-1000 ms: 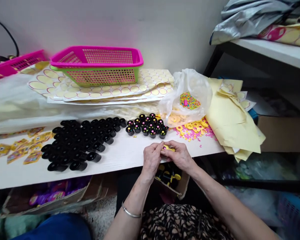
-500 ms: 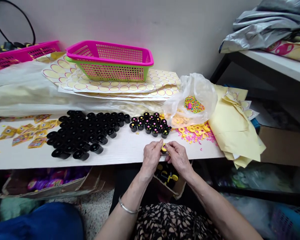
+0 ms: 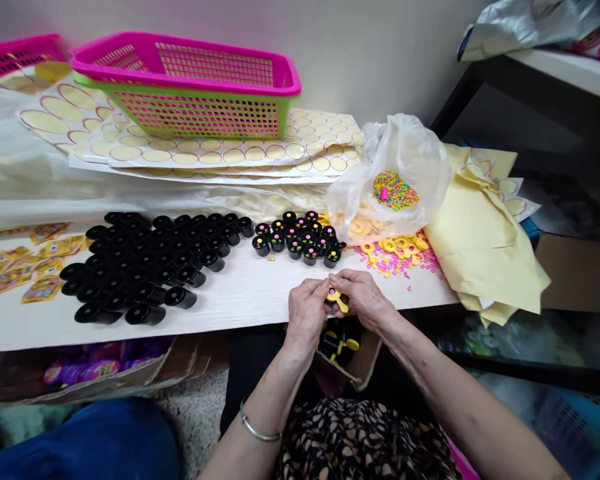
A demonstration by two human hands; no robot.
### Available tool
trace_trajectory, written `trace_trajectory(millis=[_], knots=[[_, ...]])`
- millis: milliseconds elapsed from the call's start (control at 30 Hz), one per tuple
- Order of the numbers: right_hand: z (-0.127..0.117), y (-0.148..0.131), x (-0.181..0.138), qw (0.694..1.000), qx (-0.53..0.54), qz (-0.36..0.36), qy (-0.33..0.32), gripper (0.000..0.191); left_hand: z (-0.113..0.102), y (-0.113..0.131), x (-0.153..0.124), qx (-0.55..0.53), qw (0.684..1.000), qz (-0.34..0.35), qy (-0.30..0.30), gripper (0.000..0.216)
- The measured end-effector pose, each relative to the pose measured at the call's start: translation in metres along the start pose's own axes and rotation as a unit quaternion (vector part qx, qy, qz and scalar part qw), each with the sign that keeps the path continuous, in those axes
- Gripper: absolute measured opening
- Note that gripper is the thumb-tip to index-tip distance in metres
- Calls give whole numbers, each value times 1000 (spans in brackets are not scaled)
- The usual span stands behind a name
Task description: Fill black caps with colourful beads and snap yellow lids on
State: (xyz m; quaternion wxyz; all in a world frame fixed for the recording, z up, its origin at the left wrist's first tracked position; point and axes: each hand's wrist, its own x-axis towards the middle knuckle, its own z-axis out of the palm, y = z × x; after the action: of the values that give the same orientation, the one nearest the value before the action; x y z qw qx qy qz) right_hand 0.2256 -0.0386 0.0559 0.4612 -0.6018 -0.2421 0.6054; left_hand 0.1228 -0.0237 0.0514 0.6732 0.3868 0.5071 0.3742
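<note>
At the table's front edge, my left hand (image 3: 306, 312) is closed with its fingertips around a small black cup, which is mostly hidden. A yellow plastic piece (image 3: 342, 305) with a round head and a short tail lies over this cup, with a pink dot at its middle. My right hand (image 3: 363, 297) pinches the same yellow-topped cup from the other side. Just beyond my hands stands a group of black cups (image 3: 295, 251) with coloured beads inside. Loose yellow ring pieces (image 3: 405, 245) and small pink bits (image 3: 427, 259) lie to their right.
Many plain black cups (image 3: 180, 297) stand at the left, beside yellow printed packets (image 3: 50, 267). Behind are a pink-and-green basket (image 3: 205, 113) and a clear bag (image 3: 430, 167) with coloured beads. Yellow paper (image 3: 485, 253) hangs over the right edge. Below my hands is a cardboard box (image 3: 367, 363).
The view has shifted, so the table things sit further left and larger. The yellow piece has turned, and its tail now shows toward the lower right. Both hands keep their hold.
</note>
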Motion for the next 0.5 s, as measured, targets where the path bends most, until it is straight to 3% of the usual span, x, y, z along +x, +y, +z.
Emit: trace_trajectory(millis=[233, 433, 500], knots=[[3, 0, 0, 1000, 10, 2, 14, 32, -5, -6, 2, 29, 999, 22, -3, 32], [6, 1, -5, 999, -11, -30, 30, 33, -25, -4, -3, 32, 978, 99, -179, 40], [6, 4, -10, 999, -20, -38, 29, 35, -29, -4, -6, 67, 971, 124, -192, 45]])
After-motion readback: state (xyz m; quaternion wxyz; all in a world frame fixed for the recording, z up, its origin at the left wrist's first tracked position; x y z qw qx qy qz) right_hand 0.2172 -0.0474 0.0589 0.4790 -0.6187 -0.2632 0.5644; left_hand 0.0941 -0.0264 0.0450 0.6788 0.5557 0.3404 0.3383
